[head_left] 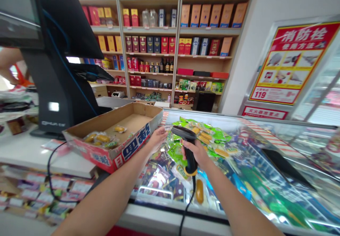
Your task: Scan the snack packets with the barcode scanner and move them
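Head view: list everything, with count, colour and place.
Barcode scanner: one, black, centre
Cable runs: two, black, lower left and centre
Glass-topped freezer: one, white, centre to right
Flat panel: one, black, right on the freezer
Snack packets: many, green, clear and yellow, on the freezer
Clear packet: one, white-labelled, beside the scanner
Cardboard box: one, brown, red and blue, left
Boxed packets: several, clear and yellow, inside it
Counter: one, white, left
Point-of-sale terminal: one, dark, on the counter
Boxes and bottles: many, mixed colours, on beige back-wall shelving
Fire-hydrant sign: one, red and yellow, right wall
Another person: one, partly hidden, far left
Left hand: one, at the clear packet
Right hand: one, around the scanner
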`<state>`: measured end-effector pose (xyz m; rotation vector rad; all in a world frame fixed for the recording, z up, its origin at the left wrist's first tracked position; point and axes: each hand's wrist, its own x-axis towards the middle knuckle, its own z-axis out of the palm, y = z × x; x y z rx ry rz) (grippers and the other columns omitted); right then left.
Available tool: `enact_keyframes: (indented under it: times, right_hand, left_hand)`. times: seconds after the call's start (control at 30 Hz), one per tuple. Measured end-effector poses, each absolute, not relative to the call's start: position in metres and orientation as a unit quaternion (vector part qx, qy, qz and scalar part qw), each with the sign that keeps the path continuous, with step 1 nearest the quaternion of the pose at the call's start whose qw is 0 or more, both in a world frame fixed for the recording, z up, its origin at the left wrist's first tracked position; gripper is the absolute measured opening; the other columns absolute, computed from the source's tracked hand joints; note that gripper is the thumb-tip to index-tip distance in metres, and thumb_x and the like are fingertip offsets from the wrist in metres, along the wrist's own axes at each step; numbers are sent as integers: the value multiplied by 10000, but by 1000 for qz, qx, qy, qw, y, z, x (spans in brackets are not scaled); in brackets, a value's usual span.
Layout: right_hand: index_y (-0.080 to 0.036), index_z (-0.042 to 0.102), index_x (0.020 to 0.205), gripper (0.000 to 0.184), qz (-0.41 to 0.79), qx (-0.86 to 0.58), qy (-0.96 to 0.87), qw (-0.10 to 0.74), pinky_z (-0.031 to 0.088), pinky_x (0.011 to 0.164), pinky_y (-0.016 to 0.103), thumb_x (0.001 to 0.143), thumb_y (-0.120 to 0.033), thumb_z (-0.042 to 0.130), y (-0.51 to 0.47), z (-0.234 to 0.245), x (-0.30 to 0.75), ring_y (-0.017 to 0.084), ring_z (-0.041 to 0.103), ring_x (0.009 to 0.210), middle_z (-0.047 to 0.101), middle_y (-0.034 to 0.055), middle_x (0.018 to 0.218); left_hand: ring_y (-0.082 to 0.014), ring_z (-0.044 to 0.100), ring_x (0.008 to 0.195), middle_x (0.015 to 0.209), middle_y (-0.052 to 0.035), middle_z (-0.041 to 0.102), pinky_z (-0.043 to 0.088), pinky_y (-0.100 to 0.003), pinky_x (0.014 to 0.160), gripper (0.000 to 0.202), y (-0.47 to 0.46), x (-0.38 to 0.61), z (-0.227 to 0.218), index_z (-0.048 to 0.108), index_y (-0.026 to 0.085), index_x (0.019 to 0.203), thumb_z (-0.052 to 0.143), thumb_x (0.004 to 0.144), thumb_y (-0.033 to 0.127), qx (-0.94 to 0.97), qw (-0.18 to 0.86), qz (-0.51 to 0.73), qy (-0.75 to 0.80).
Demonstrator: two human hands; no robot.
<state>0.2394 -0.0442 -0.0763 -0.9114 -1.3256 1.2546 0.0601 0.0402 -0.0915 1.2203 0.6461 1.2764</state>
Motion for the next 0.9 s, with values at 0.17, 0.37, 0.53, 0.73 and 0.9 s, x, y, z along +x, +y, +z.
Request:
enact_keyframes:
  times: [0.17, 0.37, 0.53, 0.73, 0.9]
  right_hand:
    - [-181, 601, 711, 272, 521, -384, -567, 511, 422, 433, 253, 723, -444, 668, -44, -77, 238, 124, 514, 397, 579, -13, 498]
    - [-200, 578, 643, 274, 513, -393, -574, 503, 411, 419, 251, 729, -445, 664, -44, -78, 237, 127, 516, 390, 578, -7, 491]
    - [-180, 571, 621, 305, 515, -402, -565, 504, 418, 420, 245, 726, -453, 659, -44, -79, 238, 121, 514, 385, 568, -7, 480]
    - [-179, 571, 605, 311, 507, -411, -567, 502, 412, 421, 247, 726, -452, 657, -44, -79, 237, 121, 510, 384, 566, -5, 473]
    - [-175, 578, 624, 317, 504, -412, -573, 499, 407, 425, 246, 741, -461, 648, -42, -80, 238, 118, 507, 378, 567, -6, 478]
  left_hand:
    - [-41, 372, 498, 670, -13, 633, 273, -195, 500, 543, 38, 60, -89, 743, 141, 938, 859, 492, 429, 551, 568, 537, 293]
    - [-69, 433, 548, 746, -51, 680, 294, -207, 531, 535, 37, 63, -91, 748, 133, 923, 856, 486, 421, 566, 560, 530, 293]
    - [-54, 369, 511, 597, 11, 592, 268, -206, 518, 510, 36, 64, -89, 744, 136, 884, 839, 499, 457, 572, 558, 523, 297]
    - [-58, 380, 533, 699, -27, 649, 267, -212, 532, 562, 36, 62, -90, 744, 128, 1002, 842, 525, 408, 573, 563, 522, 288]
    - [-46, 376, 514, 752, -50, 688, 266, -203, 517, 569, 37, 62, -92, 747, 121, 1013, 841, 529, 406, 572, 564, 523, 284]
